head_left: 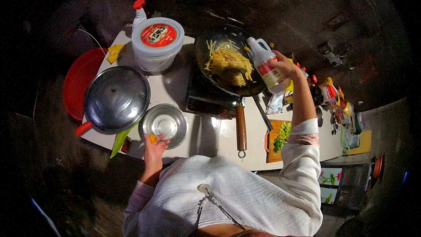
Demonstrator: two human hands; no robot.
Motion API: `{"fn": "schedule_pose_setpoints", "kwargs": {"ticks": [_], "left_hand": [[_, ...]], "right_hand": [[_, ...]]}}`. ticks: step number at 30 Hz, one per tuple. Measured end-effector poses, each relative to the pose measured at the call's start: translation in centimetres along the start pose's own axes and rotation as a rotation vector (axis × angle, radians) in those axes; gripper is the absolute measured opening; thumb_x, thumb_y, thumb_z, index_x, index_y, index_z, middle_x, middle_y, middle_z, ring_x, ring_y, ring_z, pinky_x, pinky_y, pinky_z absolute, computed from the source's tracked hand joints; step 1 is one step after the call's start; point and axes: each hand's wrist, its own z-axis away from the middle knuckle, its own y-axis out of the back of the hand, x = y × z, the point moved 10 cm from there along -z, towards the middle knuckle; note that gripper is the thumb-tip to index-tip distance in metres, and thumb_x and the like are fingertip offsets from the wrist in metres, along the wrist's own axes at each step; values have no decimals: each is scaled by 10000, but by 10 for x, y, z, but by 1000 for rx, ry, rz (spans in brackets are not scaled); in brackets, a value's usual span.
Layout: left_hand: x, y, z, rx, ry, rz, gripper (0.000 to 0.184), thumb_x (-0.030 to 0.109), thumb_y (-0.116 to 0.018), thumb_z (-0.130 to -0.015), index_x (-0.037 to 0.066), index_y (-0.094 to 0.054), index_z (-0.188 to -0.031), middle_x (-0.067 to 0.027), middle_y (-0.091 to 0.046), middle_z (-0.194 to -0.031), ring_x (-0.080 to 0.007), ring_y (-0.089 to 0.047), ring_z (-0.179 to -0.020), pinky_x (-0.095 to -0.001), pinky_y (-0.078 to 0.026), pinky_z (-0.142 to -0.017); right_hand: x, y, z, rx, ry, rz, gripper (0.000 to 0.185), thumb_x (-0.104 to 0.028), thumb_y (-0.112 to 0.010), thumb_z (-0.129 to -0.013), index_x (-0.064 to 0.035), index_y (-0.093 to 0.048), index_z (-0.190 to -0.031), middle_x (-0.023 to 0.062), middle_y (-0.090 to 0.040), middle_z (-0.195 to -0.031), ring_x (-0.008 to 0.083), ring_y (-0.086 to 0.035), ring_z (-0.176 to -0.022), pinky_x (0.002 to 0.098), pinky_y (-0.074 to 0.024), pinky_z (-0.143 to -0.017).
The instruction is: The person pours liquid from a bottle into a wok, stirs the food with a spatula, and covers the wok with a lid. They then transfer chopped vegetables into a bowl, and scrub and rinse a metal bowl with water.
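Observation:
My right hand [286, 66] is wrapped round a white plastic bottle [272, 78] with a handle and a red-and-cream label. The bottle leans to the left, its neck over the right side of a dark wok [206, 72]. Shredded potato [228, 63] lies heaped in the wok, whose wooden handle [241, 127] points towards me. Beside the rim of a steel bowl [166, 125], my left hand [153, 154] pinches a small yellow cap [152, 138]. Whether any liquid leaves the bottle is too small to tell.
A black stove [210, 105] is under the wok. On the left stand a lidded white bucket [155, 57], a domed metal lid [116, 98] and a red basin [81, 83]. Chopped greens lie on a cutting board [272, 154]; condiment bottles [335, 92] crowd the right.

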Motion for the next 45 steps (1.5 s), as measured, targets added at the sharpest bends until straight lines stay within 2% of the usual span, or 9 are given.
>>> {"fn": "schedule_pose_setpoints", "kwargs": {"ticks": [8, 13, 18, 26, 32, 35, 37, 43, 45], "left_hand": [[4, 0, -1, -14, -22, -17, 490, 518, -321, -875, 62, -434, -1014, -102, -548, -917, -201, -556, -787, -294, -408, -689], [3, -6, 1, -61, -26, -12, 449, 505, -326, -880, 79, -435, -968, -105, -539, -926, -211, -555, -786, -294, -406, -687], [-3, -7, 0, -66, 0, 0, 425, 498, -327, -882, 91, -434, -938, -108, -542, -934, -210, -555, -784, -299, -406, -688], [3, -9, 2, -44, -5, -52, 438, 504, -321, -881, 88, -437, -957, -101, -554, -917, -206, -562, -776, -291, -412, -695], [-3, -3, 0, -18, 22, -47, 449, 503, -310, -885, 78, -429, -972, -109, -542, -947, -203, -556, -795, -286, -415, -706], [-2, -7, -2, -59, 24, -31, 449, 505, -308, -884, 79, -423, -971, -109, -532, -959, -202, -551, -809, -285, -411, -707], [-1, -9, -3, -78, 24, -15, 452, 510, -311, -882, 81, -420, -974, -109, -529, -959, -201, -548, -816, -288, -408, -708], [18, -29, 1, -136, -17, -40, 437, 491, -328, -886, 76, -442, -963, -100, -528, -941, -183, -539, -777, -293, -409, -700], [32, -48, 1, -114, -71, -123, 399, 437, -356, -895, 59, -458, -971, -86, -526, -899, -162, -526, -744, -280, -409, -681]], "right_hand": [[-18, 4, 24, 14, 98, -187, 924, -429, -736, -592, -7, -293, -1285, 172, -508, -1120, 240, -512, -1006, 340, -410, -849], [8, 18, 36, 63, -29, 14, 934, -447, -738, -584, -11, -298, -1284, 167, -512, -1117, 241, -510, -1010, 338, -412, -848], [54, 30, 22, 36, -108, -23, 975, -422, -755, -551, -30, -277, -1305, 197, -497, -1128, 270, -505, -1018, 366, -396, -865], [40, 39, 44, 128, -211, 101, 940, -451, -737, -551, -38, -327, -1289, 174, -501, -1143, 264, -498, -1026, 355, -398, -856], [35, 33, 38, 73, -117, 22, 908, -439, -705, -611, -39, -285, -1309, 195, -476, -1166, 269, -497, -1029, 362, -397, -860], [22, 37, 45, 150, -29, -93, 803, -367, -699, -668, 4, -303, -1260, 182, -500, -1123, 242, -536, -965, 342, -446, -792], [10, 39, 50, 118, 90, -320, 728, -335, -675, -704, 6, -317, -1238, 161, -507, -1087, 229, -538, -946, 337, -449, -781], [24, 65, 75, 280, 191, -491, 751, -360, -671, -702, -88, -276, -1280, 141, -470, -1117, 233, -510, -992, 371, -428, -821], [14, 65, 106, 366, 366, -633, 779, -352, -667, -700, -109, -240, -1305, 130, -432, -1171, 240, -477, -1044, 384, -409, -852]]}}
